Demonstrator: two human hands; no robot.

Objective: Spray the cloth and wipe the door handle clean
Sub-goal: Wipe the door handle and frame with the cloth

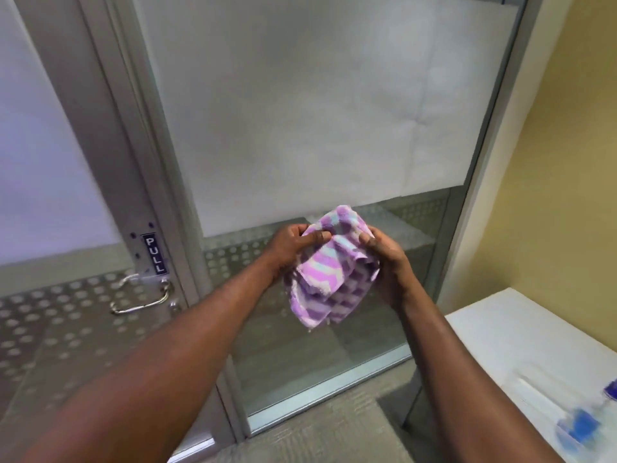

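Note:
Both of my hands hold a bunched cloth (329,272) with purple, pink and pale blue checks, in front of the glass panel. My left hand (293,243) pinches its upper left part and my right hand (389,259) grips its right side. The chrome door handle (143,297) is a curved lever on the glass door at the lower left, below a dark PULL label (154,253). It lies well to the left of the cloth and nothing touches it. A blurred blue and clear spray bottle (582,426) lies on the white table at the lower right.
The white table (521,332) fills the lower right corner, against a yellow wall (564,162). A frosted glass panel (317,111) in a metal frame stands straight ahead. Grey carpet (317,426) covers the floor below.

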